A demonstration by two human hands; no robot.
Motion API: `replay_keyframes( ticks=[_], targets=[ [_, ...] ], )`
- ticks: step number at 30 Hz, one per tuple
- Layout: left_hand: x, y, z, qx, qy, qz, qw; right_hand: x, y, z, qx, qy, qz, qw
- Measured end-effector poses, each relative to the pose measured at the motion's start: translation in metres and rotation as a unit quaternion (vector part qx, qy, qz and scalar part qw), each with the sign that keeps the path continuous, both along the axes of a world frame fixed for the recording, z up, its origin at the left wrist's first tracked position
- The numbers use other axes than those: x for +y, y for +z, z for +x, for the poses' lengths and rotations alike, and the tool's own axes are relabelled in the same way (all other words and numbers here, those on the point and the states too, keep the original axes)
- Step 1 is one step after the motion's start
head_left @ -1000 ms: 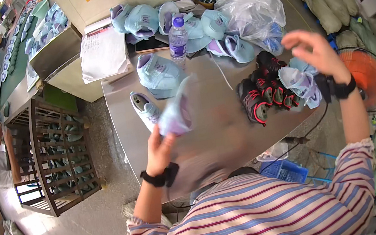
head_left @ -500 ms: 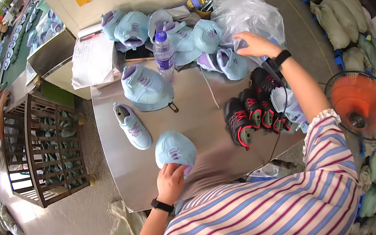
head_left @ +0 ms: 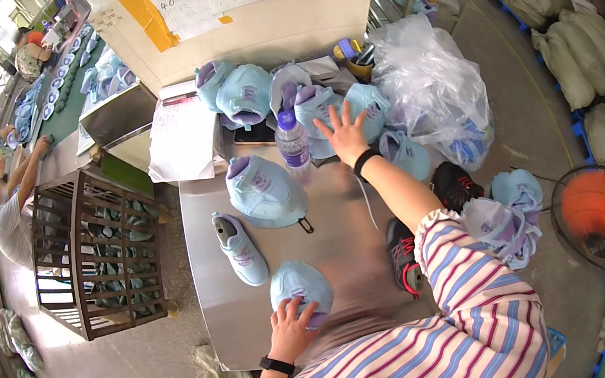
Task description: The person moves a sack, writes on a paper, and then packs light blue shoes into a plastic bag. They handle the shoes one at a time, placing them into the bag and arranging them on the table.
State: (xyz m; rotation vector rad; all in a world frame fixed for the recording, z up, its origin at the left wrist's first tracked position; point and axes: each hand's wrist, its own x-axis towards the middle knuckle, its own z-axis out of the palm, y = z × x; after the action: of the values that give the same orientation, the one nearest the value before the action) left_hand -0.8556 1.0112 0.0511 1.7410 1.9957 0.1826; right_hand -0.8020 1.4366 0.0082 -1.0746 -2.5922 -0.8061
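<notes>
My left hand (head_left: 292,331) grips the near edge of a light-blue shoe upper (head_left: 300,280) with purple laces, low on the metal table (head_left: 346,261). With fingers spread, my right hand (head_left: 346,137) reaches over the pile of blue uppers (head_left: 366,102) at the back; whether it touches them I cannot tell. A large blue upper (head_left: 264,195) stands left of centre, beside a light-blue shoe (head_left: 243,252) with a sole. Between that upper and my right hand stands a water bottle (head_left: 293,147) with a purple cap. My right arm partly hides the black-and-red shoes (head_left: 403,252).
Paper sheets (head_left: 184,140) lie at the back left, near a clear plastic bag (head_left: 432,81) at the back right. More blue uppers (head_left: 502,224) sit by the right edge. A caged fan (head_left: 604,220) stands right; a slatted rack (head_left: 83,255) and co-workers (head_left: 8,228) are left.
My right hand has swung left from beside the plastic bag to above the back pile, its fingers spreading. My left hand stays at the same upper. The view has shifted.
</notes>
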Motion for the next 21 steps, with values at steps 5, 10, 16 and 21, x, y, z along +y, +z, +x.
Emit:
replay_keyframes(
  ticks=[5, 10, 16, 21],
  targets=[
    [-0.007, -0.002, -0.003, -0.004, 0.0, -0.007, 1.0, 0.02, 0.014, 0.019, 0.064, 0.049, -0.127, 0.989],
    [-0.002, -0.002, -0.008, -0.031, -0.028, -0.005, 0.999, 0.057, 0.055, 0.064, 0.458, 0.024, -0.087, 0.884],
    [-0.007, -0.009, -0.014, -0.236, 0.115, 0.169, 0.95, -0.016, 0.118, 0.121, 0.524, 0.21, -0.214, 0.797],
    [0.022, 0.027, -0.014, -0.802, 0.195, 0.061, 0.562, -0.148, 0.136, 0.129, 0.264, 0.49, -0.219, 0.801]
  ],
)
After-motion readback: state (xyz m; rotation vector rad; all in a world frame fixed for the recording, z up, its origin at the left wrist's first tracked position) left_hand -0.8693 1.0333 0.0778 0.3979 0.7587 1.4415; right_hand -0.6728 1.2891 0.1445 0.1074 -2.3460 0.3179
